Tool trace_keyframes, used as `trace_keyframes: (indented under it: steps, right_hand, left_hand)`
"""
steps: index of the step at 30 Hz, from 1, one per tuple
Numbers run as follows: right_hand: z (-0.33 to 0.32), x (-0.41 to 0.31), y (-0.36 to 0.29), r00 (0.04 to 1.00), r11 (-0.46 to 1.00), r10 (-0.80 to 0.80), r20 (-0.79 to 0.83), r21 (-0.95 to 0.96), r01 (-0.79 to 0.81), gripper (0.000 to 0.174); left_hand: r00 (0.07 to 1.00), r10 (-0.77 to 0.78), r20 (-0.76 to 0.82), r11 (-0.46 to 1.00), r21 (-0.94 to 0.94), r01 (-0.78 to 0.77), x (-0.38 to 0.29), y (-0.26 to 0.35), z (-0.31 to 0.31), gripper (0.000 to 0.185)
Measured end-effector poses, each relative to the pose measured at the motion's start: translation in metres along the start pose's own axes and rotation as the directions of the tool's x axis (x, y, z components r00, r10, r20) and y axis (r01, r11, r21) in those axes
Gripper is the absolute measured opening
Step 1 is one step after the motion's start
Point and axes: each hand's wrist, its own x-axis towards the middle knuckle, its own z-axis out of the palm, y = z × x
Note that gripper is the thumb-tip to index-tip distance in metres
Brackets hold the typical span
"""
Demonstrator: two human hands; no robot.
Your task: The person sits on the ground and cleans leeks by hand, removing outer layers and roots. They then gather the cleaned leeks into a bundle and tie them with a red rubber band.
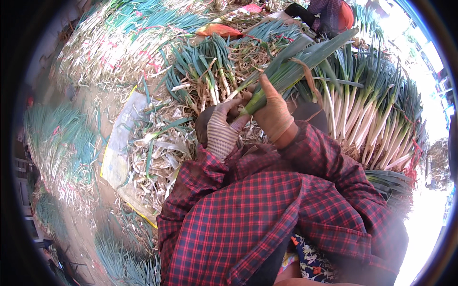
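Note:
My left hand [222, 131], in a striped glove with bare fingertips, pinches the lower part of a large green onion [286, 80]. Higher up, my right hand [273, 112] grips the same onion, thumb raised along its leaves. The broad green leaves fan out to the upper right, and one dry brown leaf [308, 77] hangs from them. The onion's white end is hidden behind my left fingers. Just beyond my hands, several untrimmed green onions [214, 77] lean together with dry husks around their stems.
At my left, peeled husks [161, 153] cover a pale sheet with yellow edging [120, 132]. A dense row of clean white-stemmed onions [361, 114] stands at my right. Tied onion piles [118, 46] lie farther off. Part of another person [327, 16] shows at the top.

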Motion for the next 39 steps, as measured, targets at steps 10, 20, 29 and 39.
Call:
trace_keyframes:
  steps: [10,20,29,39]
  right_hand:
    - [-0.012,0.012,-0.024,0.993,0.992,-0.096,-0.067,-0.088,0.09,0.037]
    - [-0.069,0.057,-0.113,0.994,0.949,-0.088,-0.069,0.296,0.105,0.033]
    - [-0.05,0.035,-0.097,0.98,0.912,-0.198,0.022,0.371,0.175,0.025]
    - [-0.028,-0.006,-0.048,0.993,0.966,-0.115,0.041,0.239,0.102,0.023]
  left_hand:
    - [0.855,0.462,0.235,0.825,0.239,-0.512,0.0,-0.01,-0.003,0.019]
    - [0.96,-0.28,0.023,0.943,0.194,0.271,-0.065,-0.036,-0.203,0.038]
    - [0.969,0.15,-0.194,0.784,0.621,0.003,-0.065,-0.014,-0.17,0.053]
    - [0.994,0.094,-0.046,0.995,0.015,-0.094,-0.001,-0.036,0.007,0.026]
